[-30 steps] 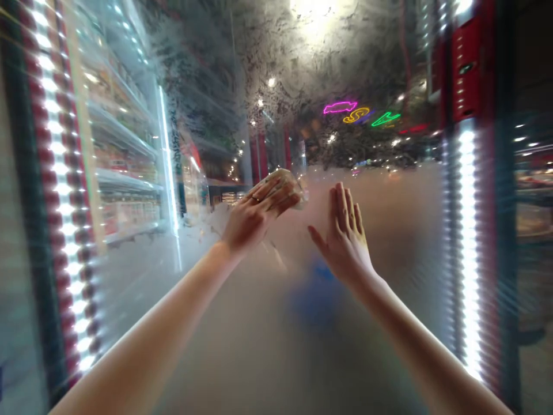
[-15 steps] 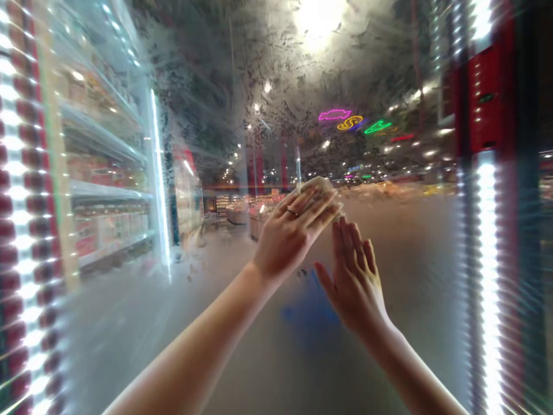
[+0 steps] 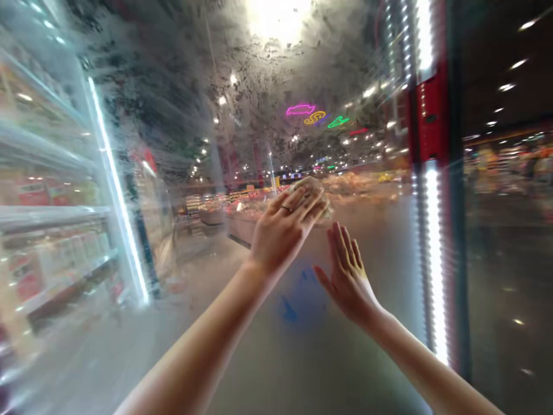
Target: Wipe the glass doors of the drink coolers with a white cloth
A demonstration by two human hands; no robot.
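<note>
A fogged glass door (image 3: 302, 357) of a refrigerated case fills the view in front of me. My left hand (image 3: 283, 230) presses a pale crumpled cloth (image 3: 309, 187) flat against the glass, fingers spread over it, a ring on one finger. My right hand (image 3: 345, 276) lies flat on the glass just below and right of it, fingers together and empty. The glass above the cloth looks streaked and wet, with store lights showing through.
A lit red and white door frame (image 3: 430, 230) runs down the right. Chilled shelves with packaged goods (image 3: 47, 242) and a bright light strip (image 3: 116, 190) stand at the left. Coloured neon signs (image 3: 315, 113) show through the glass. A blue blur (image 3: 302, 297) lies below my hands.
My left hand with the cloth has moved right and slightly down on the glass, over the right hand, which has shifted lower. The view has swung so the right frame sits nearer the middle.
</note>
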